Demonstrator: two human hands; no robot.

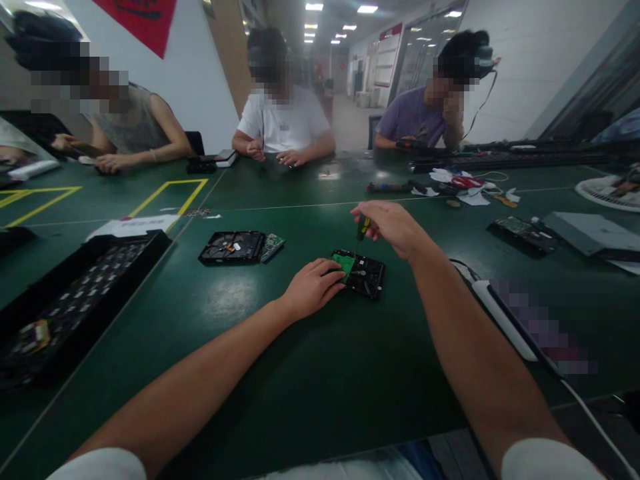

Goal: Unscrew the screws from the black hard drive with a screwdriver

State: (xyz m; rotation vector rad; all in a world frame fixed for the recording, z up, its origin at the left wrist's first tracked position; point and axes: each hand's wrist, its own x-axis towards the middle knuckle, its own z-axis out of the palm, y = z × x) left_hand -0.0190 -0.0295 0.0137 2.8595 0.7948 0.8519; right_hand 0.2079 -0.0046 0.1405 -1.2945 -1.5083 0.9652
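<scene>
On the green table in front of me lies a black hard drive (pixel 371 275) with a green circuit board (pixel 343 264) on its left part. My left hand (pixel 315 283) is closed on the drive's left edge, its fingers lying over the board. A screwdriver (pixel 363 227) with a dark and yellow handle stands nearly upright in my right hand (pixel 393 227). Its thin shaft points down at the board's right edge; whether the tip sits in a screw is too small to tell. Left of my hands rests a second hard drive (pixel 233 247), with a loose circuit board (pixel 273 247) beside it.
A long black tray (pixel 100 280) occupies the left side. To the right are a white power strip (pixel 505 320) with a cable, another drive-like device (pixel 523 235) and a grey box (pixel 595 233). Three people sit across the table, near scattered tools and papers (pixel 473 193).
</scene>
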